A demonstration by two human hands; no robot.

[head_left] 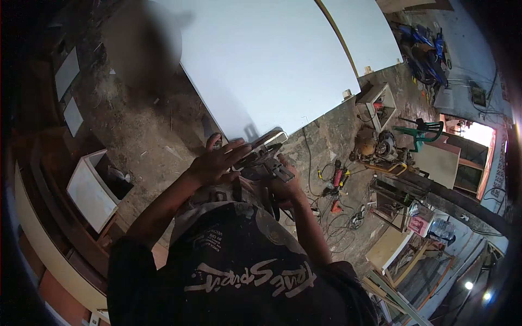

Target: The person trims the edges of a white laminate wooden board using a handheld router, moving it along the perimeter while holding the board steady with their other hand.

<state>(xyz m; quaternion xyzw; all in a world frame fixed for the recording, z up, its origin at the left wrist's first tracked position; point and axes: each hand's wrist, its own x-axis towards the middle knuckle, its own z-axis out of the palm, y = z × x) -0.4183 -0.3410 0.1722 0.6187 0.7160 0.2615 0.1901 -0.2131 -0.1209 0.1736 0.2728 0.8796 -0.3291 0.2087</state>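
Seemingly clasping a dark tool [270, 167] around its right side with the right hand [287, 185], while touching its left side with the left hand [209, 165], opened fairly flat with fingers loosely spread. Held between both hands, in front of the black shirt [234, 261], near the white panel's [261, 70] closest edge.

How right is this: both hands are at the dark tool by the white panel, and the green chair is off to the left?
Wrong side: the head view shows the green chair off to the right. The left hand and right hand are at the dark tool by the white panel.
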